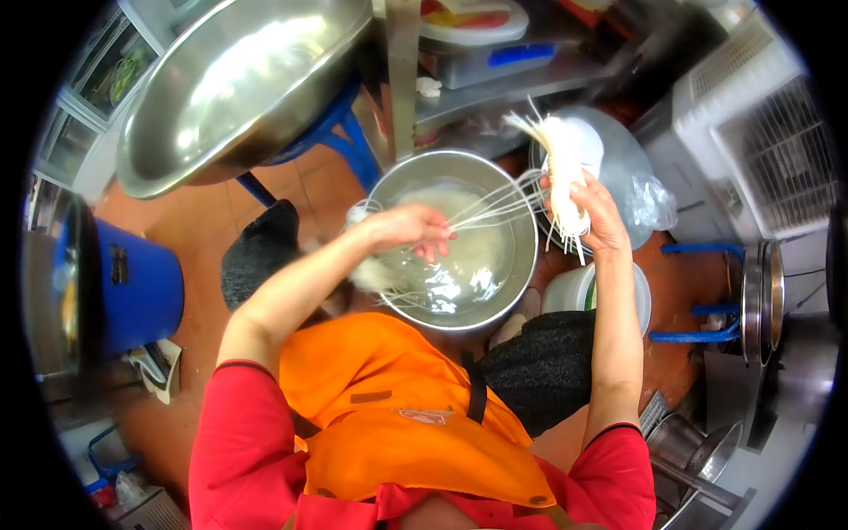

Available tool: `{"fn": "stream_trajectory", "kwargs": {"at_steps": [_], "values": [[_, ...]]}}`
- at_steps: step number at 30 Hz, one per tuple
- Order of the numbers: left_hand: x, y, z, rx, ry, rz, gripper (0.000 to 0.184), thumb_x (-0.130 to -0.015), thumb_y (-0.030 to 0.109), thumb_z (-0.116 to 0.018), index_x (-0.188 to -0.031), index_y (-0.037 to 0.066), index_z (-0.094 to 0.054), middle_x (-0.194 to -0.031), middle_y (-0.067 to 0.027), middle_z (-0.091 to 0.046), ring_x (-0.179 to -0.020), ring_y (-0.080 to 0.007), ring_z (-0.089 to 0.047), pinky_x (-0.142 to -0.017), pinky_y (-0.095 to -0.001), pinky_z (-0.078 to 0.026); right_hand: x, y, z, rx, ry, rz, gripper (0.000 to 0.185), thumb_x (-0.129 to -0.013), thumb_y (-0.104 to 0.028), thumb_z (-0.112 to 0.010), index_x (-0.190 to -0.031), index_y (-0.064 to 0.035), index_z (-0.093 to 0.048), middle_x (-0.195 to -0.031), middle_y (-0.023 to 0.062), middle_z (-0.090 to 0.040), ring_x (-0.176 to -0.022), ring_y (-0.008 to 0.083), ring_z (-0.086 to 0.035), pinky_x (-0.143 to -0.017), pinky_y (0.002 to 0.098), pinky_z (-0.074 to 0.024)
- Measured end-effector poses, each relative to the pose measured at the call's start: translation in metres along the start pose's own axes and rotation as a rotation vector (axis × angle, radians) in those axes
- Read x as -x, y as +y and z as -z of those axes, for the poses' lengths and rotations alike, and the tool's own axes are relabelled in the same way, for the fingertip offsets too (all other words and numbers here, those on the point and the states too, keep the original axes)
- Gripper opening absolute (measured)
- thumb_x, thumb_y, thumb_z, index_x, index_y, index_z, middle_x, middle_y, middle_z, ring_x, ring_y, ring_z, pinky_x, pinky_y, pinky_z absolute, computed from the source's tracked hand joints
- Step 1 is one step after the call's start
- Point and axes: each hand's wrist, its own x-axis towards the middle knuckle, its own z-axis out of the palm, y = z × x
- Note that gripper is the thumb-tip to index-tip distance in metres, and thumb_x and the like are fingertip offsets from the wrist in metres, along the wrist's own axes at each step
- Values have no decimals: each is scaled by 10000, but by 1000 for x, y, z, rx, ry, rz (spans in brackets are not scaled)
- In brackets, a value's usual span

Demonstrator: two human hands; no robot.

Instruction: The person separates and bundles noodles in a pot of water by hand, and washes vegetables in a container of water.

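My left hand (417, 231) is over the left side of a round metal pot (532, 256) with cloudy water in it. Its fingers are closed on some thin white noodles, whose ends trail behind the wrist at the pot's left rim. Several strands stretch from there across the pot to my right hand (602, 212). That hand, raised beyond the pot's right rim, grips a thick bundle of pale noodles (564, 172) with loose ends sticking out at top and bottom.
A large steel basin (238, 88) rests on a blue stool (349, 146) at upper left. A blue bin (141, 278) stands at left. On the right are a clear plastic bag (652, 201), a white tub (638, 296) and a white slatted appliance (751, 124). My knees flank the pot.
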Motion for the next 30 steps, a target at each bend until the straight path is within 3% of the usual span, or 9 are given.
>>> {"fn": "stream_trajectory", "kwargs": {"at_steps": [10,13,16,19,22,25,28,30], "values": [[-7,-17,7,-25,77,-91,280,-952,222,-539,-1079,-9,-633,-974,-104,-681,-867,-160,-647,-800,-289,-493,6,-6,6,126,68,29,355,-849,-74,-626,-1176,24,-529,-1015,77,-639,-860,123,-630,-755,266,-532],[2,-3,8,-613,196,-80,324,-911,254,-589,-1114,6,-634,-998,-105,-687,-917,-193,-644,-857,-326,-473,8,-5,6,130,79,38,374,-849,-75,-628,-1193,26,-521,-1002,70,-638,-847,121,-631,-752,267,-532],[6,13,-2,-988,165,124,420,-868,293,-620,-1189,23,-592,-1098,-105,-658,-1024,-245,-613,-917,-348,-442,9,-6,7,129,72,47,382,-851,-78,-627,-1200,30,-515,-998,73,-637,-839,124,-632,-746,268,-534],[1,-5,4,-1141,144,-50,599,-832,347,-648,-1304,19,-483,-1268,-165,-553,-1173,-303,-522,-991,-361,-401,9,-9,1,132,68,51,386,-848,-87,-631,-1196,33,-514,-993,77,-636,-833,129,-633,-738,269,-534],[-4,0,4,-1247,402,-465,789,-778,399,-695,-1381,15,-362,-1381,-214,-426,-1269,-332,-429,-1056,-375,-345,6,-7,-8,156,30,16,408,-834,-108,-652,-1191,34,-516,-992,80,-634,-830,134,-631,-732,266,-530],[-7,42,-10,-774,326,-476,878,-740,410,-729,-1401,5,-318,-1398,-247,-388,-1311,-344,-375,-1087,-380,-306,2,1,-21,195,9,-35,457,-810,-137,-683,-1198,33,-514,-998,77,-634,-852,131,-625,-744,258,-518],[-8,68,-23,-572,271,-552,902,-750,457,-714,-1406,-7,-305,-1410,-236,-384,-1299,-328,-398,-1085,-391,-318,-3,9,-33,189,-56,-87,470,-811,-128,-681,-1215,34,-504,-1025,74,-630,-882,126,-619,-777,258,-513],[-5,79,-28,-482,243,-539,820,-772,378,-709,-1395,-2,-335,-1399,-225,-404,-1307,-316,-389,-1078,-370,-315,-6,11,-41,170,-78,-99,472,-812,-128,-681,-1217,34,-502,-1029,75,-628,-884,126,-620,-778,258,-515]]}}
